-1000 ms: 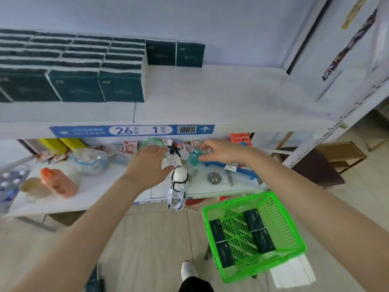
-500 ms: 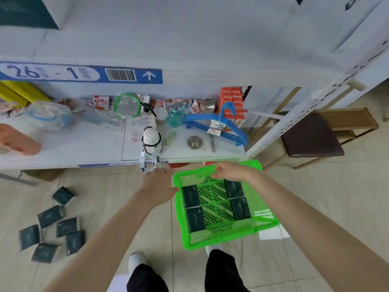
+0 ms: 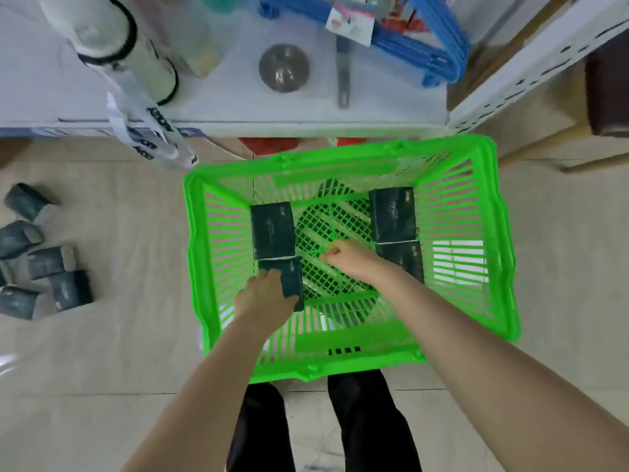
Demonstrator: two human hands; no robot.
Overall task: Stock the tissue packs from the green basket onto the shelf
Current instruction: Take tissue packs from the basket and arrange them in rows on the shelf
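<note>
The green basket (image 3: 503,240) stands on the floor in front of my legs, below the lower shelf (image 3: 306,110). Several dark tissue packs lie flat in it, two on the left side and two on the right. My left hand (image 3: 265,298) grips the near left tissue pack (image 3: 293,279) along its left side. The far left pack (image 3: 272,229) touches it end to end. My right hand (image 3: 347,258) hovers over the basket's mesh floor with curled fingers, holding nothing, and its wrist covers part of the near right pack (image 3: 406,262). The far right pack (image 3: 393,214) lies uncovered.
Several dark tissue packs (image 3: 51,264) lie scattered on the floor at the left. The lower shelf holds a white bottle with a strap (image 3: 112,39), a round metal object (image 3: 284,68) and blue hangers (image 3: 425,46). A shelf post (image 3: 531,63) stands at right.
My view has dropped close over the basket. Both hands went from the basket's far rim down inside it, the left onto the near left pack, the right to the middle.
</note>
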